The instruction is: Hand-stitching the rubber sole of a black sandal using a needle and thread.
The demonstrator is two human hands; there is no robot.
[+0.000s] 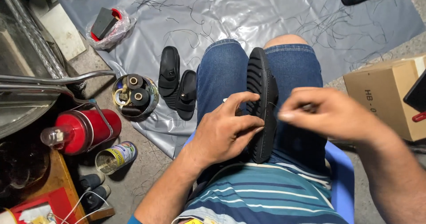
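Black sole (262, 104): set on edge along the lap, between the two denim-clad thighs, ribbed tread facing the left thigh.
Left hand (224, 133): pressed against the tread side of the black sole; fingers (248, 128) curled onto its rim, thumb raised along the upper part, holding it upright.
Right hand (328, 113): just right of the black sole, blurred; fingertips (288, 115) pinched narrowly together beside the rim; whatever sits between them cannot be made out.
Pair of black sandals (177, 84): flat on the grey plastic sheet (275, 11), left of the black sole, beyond the left thigh.
Round tin (134, 95): further left of the black sole, beside the sandals, holding dark thread spools.
Red flask (82, 128): left of the black sole, past the round tin, lying on its side.
Open can (115, 156): lower left of the black sole, tipped on the floor.
Cardboard box (388, 93): right of the black sole, behind the right hand.
Loose threads (337, 26): scattered over the grey plastic sheet, beyond the black sole.
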